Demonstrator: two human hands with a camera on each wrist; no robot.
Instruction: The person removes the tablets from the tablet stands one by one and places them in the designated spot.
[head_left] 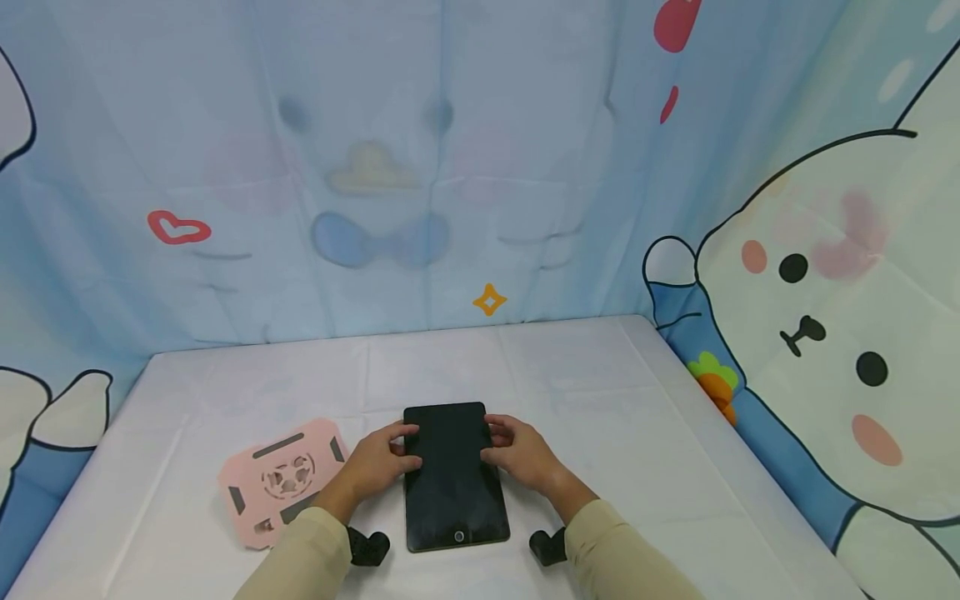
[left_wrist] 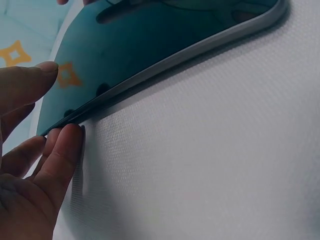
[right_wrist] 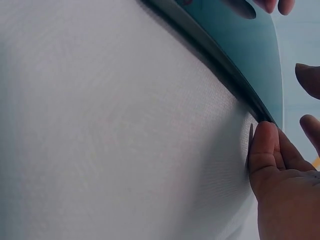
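Note:
A black tablet (head_left: pixel 453 496) lies screen up on the white table, its round home button toward the person. My left hand (head_left: pixel 375 463) grips its left edge near the far end, with the thumb over the screen side and the other fingertips (left_wrist: pixel 67 142) at the edge. Across from it, my right hand (head_left: pixel 527 455) holds the right edge, its fingertips (right_wrist: pixel 265 135) against the side and the thumb above the screen. A pink tablet case (head_left: pixel 247 479) with a round pattern and dark slots rests left of the tablet, partly hidden behind the left forearm.
White cloth covers the table (head_left: pixel 622 417). Behind it hangs a light blue printed curtain (head_left: pixel 525 250), which also runs down the right side with a large white cartoon animal. A black wrist mount (head_left: pixel 367 548) sits below each hand.

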